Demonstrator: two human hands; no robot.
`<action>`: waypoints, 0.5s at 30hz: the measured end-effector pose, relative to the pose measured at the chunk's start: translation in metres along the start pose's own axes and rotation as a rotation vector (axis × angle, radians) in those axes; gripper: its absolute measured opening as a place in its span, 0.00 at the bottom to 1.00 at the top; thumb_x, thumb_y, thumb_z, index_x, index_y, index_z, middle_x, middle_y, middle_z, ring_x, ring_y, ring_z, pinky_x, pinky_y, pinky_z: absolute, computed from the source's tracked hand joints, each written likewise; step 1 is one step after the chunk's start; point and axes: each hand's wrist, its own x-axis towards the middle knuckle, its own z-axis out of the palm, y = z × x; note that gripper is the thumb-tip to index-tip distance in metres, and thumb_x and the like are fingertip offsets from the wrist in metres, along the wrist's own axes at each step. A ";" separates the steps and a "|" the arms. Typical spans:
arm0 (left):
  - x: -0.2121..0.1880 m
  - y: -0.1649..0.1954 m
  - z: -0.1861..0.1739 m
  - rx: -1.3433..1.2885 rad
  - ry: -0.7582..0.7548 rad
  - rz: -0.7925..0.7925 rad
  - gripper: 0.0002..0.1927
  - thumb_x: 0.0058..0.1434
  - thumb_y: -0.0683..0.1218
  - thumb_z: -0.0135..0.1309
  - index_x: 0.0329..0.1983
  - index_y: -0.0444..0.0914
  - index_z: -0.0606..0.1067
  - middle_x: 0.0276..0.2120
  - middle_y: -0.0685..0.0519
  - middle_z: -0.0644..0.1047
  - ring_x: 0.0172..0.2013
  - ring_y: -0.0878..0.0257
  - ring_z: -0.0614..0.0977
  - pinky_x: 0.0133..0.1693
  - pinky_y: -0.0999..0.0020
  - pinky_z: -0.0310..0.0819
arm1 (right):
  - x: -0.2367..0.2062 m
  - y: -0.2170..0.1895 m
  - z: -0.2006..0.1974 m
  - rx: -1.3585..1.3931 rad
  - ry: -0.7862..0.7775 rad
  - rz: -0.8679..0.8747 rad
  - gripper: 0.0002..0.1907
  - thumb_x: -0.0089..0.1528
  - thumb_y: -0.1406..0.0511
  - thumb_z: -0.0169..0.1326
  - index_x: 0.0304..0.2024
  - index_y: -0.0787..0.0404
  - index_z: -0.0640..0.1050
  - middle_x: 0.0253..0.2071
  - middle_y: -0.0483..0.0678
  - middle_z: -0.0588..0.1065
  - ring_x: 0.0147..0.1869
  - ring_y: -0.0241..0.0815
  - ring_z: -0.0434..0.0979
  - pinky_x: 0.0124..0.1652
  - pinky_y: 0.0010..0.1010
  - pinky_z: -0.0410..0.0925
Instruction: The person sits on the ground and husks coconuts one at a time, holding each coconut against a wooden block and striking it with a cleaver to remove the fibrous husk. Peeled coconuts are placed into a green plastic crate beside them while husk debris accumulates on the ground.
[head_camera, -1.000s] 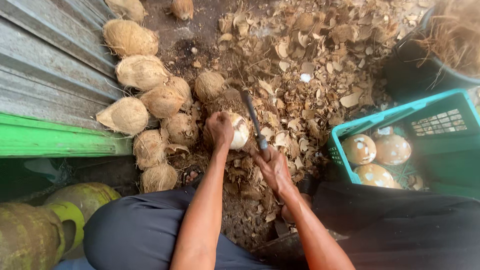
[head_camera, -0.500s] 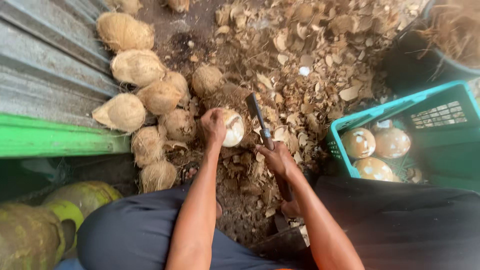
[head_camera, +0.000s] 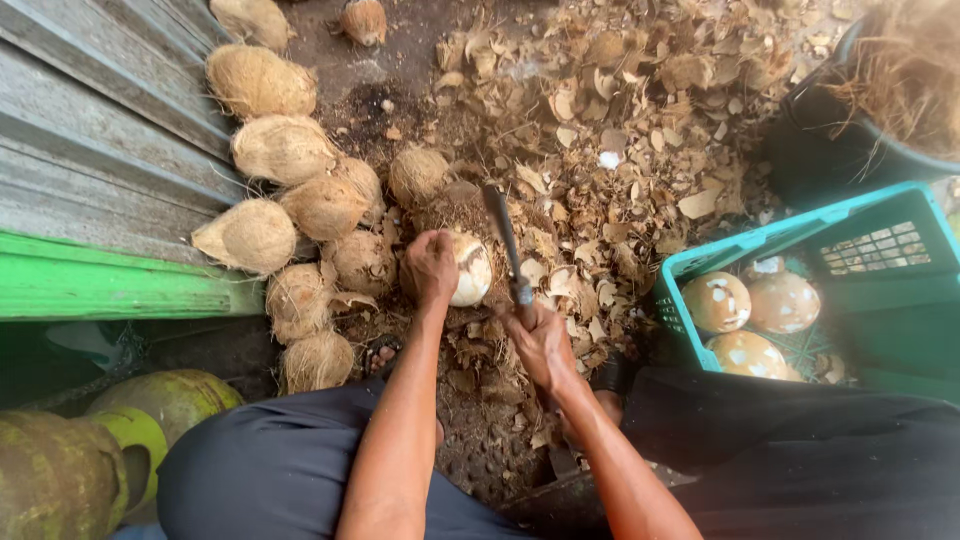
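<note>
Coconut (head_camera: 468, 268) sits steadied on the ground under the left hand (head_camera: 430, 268), its pale side facing the blade (head_camera: 503, 240); right hand (head_camera: 540, 340) grips the handle.

From my feed I see both forearms bare from above the elbow down, with no sleeves, watch or bands in view. The left hand (head_camera: 432, 268) and right hand (head_camera: 540, 340) wear no gloves and no rings that I can make out. The legs are covered in dark, slate-blue trousers (head_camera: 270, 470) of plain, smooth cloth, with soft folds over the knees and no pattern or visible seams. A foot in a dark sandal (head_camera: 385, 352) shows between the knees; I can't make out its strap clearly.
</note>
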 end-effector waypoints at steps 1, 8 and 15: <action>-0.001 0.001 -0.002 0.012 -0.004 0.003 0.18 0.68 0.59 0.47 0.35 0.44 0.80 0.39 0.52 0.81 0.37 0.57 0.80 0.44 0.59 0.71 | -0.001 -0.001 -0.001 0.018 0.043 -0.057 0.26 0.67 0.48 0.51 0.22 0.52 0.61 0.16 0.39 0.59 0.16 0.33 0.55 0.16 0.29 0.54; 0.000 0.002 0.005 -0.174 0.106 0.210 0.14 0.68 0.54 0.52 0.39 0.40 0.80 0.41 0.48 0.79 0.39 0.57 0.78 0.41 0.60 0.70 | 0.006 -0.002 0.007 -0.078 -0.158 0.289 0.11 0.65 0.50 0.50 0.33 0.45 0.71 0.15 0.38 0.62 0.15 0.33 0.57 0.16 0.29 0.59; -0.004 -0.008 -0.005 -0.300 0.004 0.178 0.18 0.70 0.56 0.48 0.41 0.40 0.81 0.29 0.54 0.79 0.28 0.60 0.76 0.33 0.60 0.72 | 0.002 -0.008 -0.012 -0.018 -0.069 0.119 0.25 0.68 0.48 0.51 0.25 0.55 0.64 0.15 0.38 0.58 0.15 0.31 0.55 0.16 0.28 0.57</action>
